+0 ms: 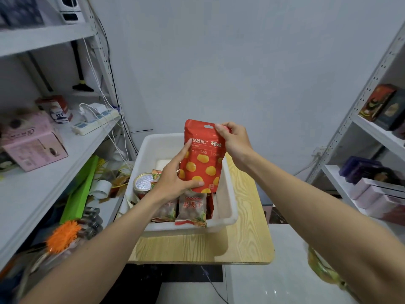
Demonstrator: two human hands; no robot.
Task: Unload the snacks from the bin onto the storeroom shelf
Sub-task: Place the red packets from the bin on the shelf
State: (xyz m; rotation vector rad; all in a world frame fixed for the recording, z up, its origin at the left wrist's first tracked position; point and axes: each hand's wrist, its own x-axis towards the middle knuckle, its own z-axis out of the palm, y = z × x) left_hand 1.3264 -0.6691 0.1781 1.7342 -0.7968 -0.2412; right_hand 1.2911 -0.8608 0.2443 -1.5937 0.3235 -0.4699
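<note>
A red snack pouch (202,156) with yellow chestnut pictures is held upright above the white bin (228,207). My left hand (173,178) grips its lower left edge, thumb across the front. My right hand (233,141) pinches its top right corner. Inside the bin lie brown snack packets (192,208), a foil-topped can (143,184) at the left, and more packets partly hidden under my left hand.
The bin sits on a small wooden table (247,238). A white shelf unit (43,183) on the left carries a pink box (32,145), a power strip (96,121) and clutter. A second shelf unit (377,132) on the right holds boxes.
</note>
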